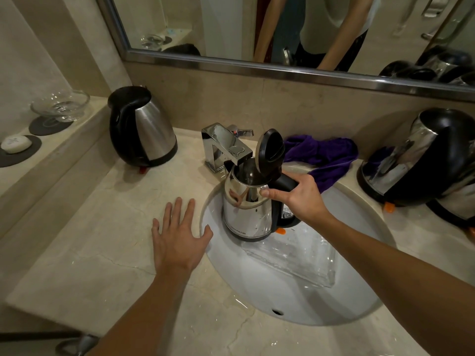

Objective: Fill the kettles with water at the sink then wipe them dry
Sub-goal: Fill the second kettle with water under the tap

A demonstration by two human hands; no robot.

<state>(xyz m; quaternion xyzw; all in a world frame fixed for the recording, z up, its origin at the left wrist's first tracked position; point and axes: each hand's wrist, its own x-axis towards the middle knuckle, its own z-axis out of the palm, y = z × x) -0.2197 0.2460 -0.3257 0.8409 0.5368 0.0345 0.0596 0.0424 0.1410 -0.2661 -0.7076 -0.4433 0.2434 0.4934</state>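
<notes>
- Right hand wrapped around the black handle of the open kettle, thumb laid against the steel rim; kettle held upright inside the sink, at its far left part
- Lid hinged up and standing near-vertical; the kettle's mouth sits directly under the spout of the chrome faucet — whether water is running I cannot tell
- Left hand holds nothing: palm down, fingers spread, flat on the countertop just left of the sink rim, thumb at the rim's edge
- Clear glass tray lies in the basin, near side of the held kettle
- Second kettle, lid closed, stands on the counter far left, well apart from the sink
- Third kettle stands at the right — another kettle partly visible beside it at the frame edge
- Purple cloth bunched on the counter behind the sink, between faucet and third kettle, one corner hanging over the basin's rim
- Side ledge, far left: glass bowl on a dark coaster, wrapped soap on another
</notes>
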